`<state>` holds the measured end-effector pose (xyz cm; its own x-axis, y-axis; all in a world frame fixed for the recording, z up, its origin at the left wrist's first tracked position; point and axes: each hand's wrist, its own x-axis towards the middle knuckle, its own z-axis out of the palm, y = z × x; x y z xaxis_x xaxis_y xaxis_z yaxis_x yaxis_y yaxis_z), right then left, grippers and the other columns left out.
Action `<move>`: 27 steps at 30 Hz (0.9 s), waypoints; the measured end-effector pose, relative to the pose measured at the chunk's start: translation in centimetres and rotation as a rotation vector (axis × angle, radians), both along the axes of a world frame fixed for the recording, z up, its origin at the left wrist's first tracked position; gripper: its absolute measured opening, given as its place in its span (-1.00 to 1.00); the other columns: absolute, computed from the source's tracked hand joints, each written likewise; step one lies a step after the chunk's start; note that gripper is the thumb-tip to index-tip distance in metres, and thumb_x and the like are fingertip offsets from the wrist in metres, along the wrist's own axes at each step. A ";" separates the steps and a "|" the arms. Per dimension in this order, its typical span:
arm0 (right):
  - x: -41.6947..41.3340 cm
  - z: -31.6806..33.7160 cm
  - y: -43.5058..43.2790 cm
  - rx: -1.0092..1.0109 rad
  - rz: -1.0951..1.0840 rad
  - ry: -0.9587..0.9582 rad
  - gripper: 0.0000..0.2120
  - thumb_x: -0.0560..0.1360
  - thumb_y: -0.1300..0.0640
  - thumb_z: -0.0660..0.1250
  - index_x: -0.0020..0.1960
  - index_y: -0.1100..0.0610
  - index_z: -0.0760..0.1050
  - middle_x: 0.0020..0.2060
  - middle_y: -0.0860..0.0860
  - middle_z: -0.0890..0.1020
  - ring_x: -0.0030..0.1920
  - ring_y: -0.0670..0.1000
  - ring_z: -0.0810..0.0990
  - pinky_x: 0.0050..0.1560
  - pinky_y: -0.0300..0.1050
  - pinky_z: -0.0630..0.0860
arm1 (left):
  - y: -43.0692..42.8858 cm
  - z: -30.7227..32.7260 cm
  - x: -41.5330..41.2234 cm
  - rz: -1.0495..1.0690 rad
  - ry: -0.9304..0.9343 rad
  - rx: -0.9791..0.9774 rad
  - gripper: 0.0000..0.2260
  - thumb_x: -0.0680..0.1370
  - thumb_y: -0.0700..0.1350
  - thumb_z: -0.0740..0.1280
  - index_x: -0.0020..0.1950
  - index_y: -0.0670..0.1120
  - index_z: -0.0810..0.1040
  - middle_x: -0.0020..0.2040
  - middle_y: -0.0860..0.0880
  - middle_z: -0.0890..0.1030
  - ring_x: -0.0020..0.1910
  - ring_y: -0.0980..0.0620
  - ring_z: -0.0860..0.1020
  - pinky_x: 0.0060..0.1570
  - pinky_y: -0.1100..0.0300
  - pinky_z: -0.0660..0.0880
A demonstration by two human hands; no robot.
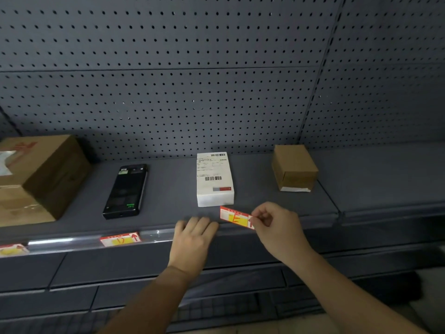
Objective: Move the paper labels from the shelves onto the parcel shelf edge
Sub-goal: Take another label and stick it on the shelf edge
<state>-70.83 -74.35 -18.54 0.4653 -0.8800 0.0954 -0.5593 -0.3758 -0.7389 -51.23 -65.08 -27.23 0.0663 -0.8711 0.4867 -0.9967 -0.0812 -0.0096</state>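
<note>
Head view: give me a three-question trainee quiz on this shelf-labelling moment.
1. True or false: the right hand pinches the E label.
2. What lies just behind the E label? A) phone B) white parcel C) brown box
3. Fill in: the strip label nearest the left hand is marked ___.
Key: 1 true; 2 B; 3 D.
</note>
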 end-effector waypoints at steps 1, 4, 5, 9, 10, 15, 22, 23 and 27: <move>0.1 -0.1 0.0 0.002 0.002 -0.001 -0.93 0.50 0.14 0.43 -0.06 -0.01 0.57 -0.20 -0.16 0.61 -0.17 -0.21 0.58 -0.31 -0.44 0.47 | 0.1 -0.3 0.2 -0.020 -0.010 -0.033 -0.53 0.18 -0.29 0.56 0.06 -0.05 0.61 -0.05 -0.06 0.59 -0.07 -0.12 0.47 -0.08 -0.03 0.48; 0.4 -0.3 -0.1 -0.006 0.007 -0.012 -0.92 0.50 0.16 0.43 -0.07 0.00 0.57 -0.21 -0.17 0.61 -0.18 -0.22 0.58 -0.29 -0.47 0.47 | 0.2 -1.1 0.8 -0.059 -0.032 -0.084 -0.56 0.23 -0.29 0.53 0.08 -0.07 0.63 -0.01 -0.06 0.61 -0.04 -0.12 0.49 -0.03 -0.03 0.50; 0.5 -0.3 -0.1 -0.007 0.007 -0.015 -0.91 0.50 0.16 0.44 -0.07 0.00 0.57 -0.21 -0.17 0.61 -0.18 -0.22 0.58 -0.29 -0.48 0.47 | 0.3 -1.4 1.0 -0.077 -0.045 -0.096 -0.59 0.27 -0.28 0.49 0.09 -0.07 0.63 0.00 -0.06 0.61 -0.04 -0.12 0.50 0.00 -0.03 0.49; 0.8 -0.5 -0.3 -0.006 0.001 -0.020 -0.89 0.49 0.16 0.44 -0.08 -0.03 0.56 -0.20 -0.18 0.61 -0.18 -0.21 0.59 -0.29 -0.49 0.47 | 0.4 -1.9 1.6 -0.150 -0.061 -0.099 -0.64 0.34 -0.27 0.39 0.12 -0.08 0.62 0.02 -0.06 0.60 -0.01 -0.12 0.45 0.06 -0.03 0.44; 0.8 -0.6 -0.4 -0.010 0.002 -0.025 -0.89 0.49 0.16 0.45 -0.08 -0.03 0.56 -0.21 -0.18 0.61 -0.18 -0.21 0.59 -0.29 -0.49 0.47 | 0.4 -1.7 1.5 -0.147 -0.048 -0.089 -0.60 0.29 -0.28 0.46 0.11 -0.08 0.63 0.01 -0.06 0.60 -0.01 -0.11 0.46 0.04 -0.02 0.48; 0.8 -1.1 -0.3 -0.011 0.015 -0.044 -0.87 0.48 0.17 0.45 -0.11 -0.05 0.55 -0.22 -0.18 0.61 -0.18 -0.21 0.60 -0.24 -0.49 0.47 | 0.0 -0.9 0.4 -0.085 0.065 -0.073 -0.57 0.21 -0.31 0.54 0.03 -0.07 0.61 -0.06 -0.06 0.58 -0.06 -0.10 0.44 -0.07 0.00 0.51; 0.9 -1.3 -1.1 -0.024 0.114 0.014 -0.91 0.52 0.16 0.40 -0.09 -0.02 0.56 -0.23 -0.14 0.62 -0.18 -0.18 0.60 -0.21 -0.40 0.51 | 0.5 -0.6 0.2 -0.106 0.236 -0.072 -0.68 0.28 -0.36 0.51 -0.09 -0.05 0.58 -0.16 -0.02 0.55 -0.15 -0.04 0.48 -0.10 0.11 0.44; 1.1 -1.4 -1.2 -0.034 0.138 0.034 -0.92 0.53 0.16 0.39 -0.08 -0.01 0.57 -0.22 -0.14 0.62 -0.17 -0.17 0.59 -0.19 -0.38 0.52 | 0.6 -0.5 0.4 -0.122 0.253 -0.075 -0.72 0.33 -0.34 0.49 -0.08 -0.04 0.57 -0.17 -0.01 0.55 -0.16 -0.03 0.47 -0.10 0.12 0.44; 2.1 -2.5 -1.6 -0.103 0.213 0.100 -0.90 0.55 0.16 0.37 -0.08 -0.04 0.55 -0.19 -0.17 0.59 -0.16 -0.18 0.57 -0.16 -0.37 0.49 | 1.4 0.2 0.5 -0.093 0.359 -0.087 -0.85 0.52 -0.18 0.33 0.07 -0.02 0.50 -0.13 -0.02 0.57 -0.15 -0.02 0.47 -0.07 0.13 0.42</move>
<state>-68.72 -75.93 -21.02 0.6505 -0.7493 0.1242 -0.5277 -0.5635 -0.6356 -50.72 -63.73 -27.02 0.1681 -0.8381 0.5190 -0.9386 0.0248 0.3440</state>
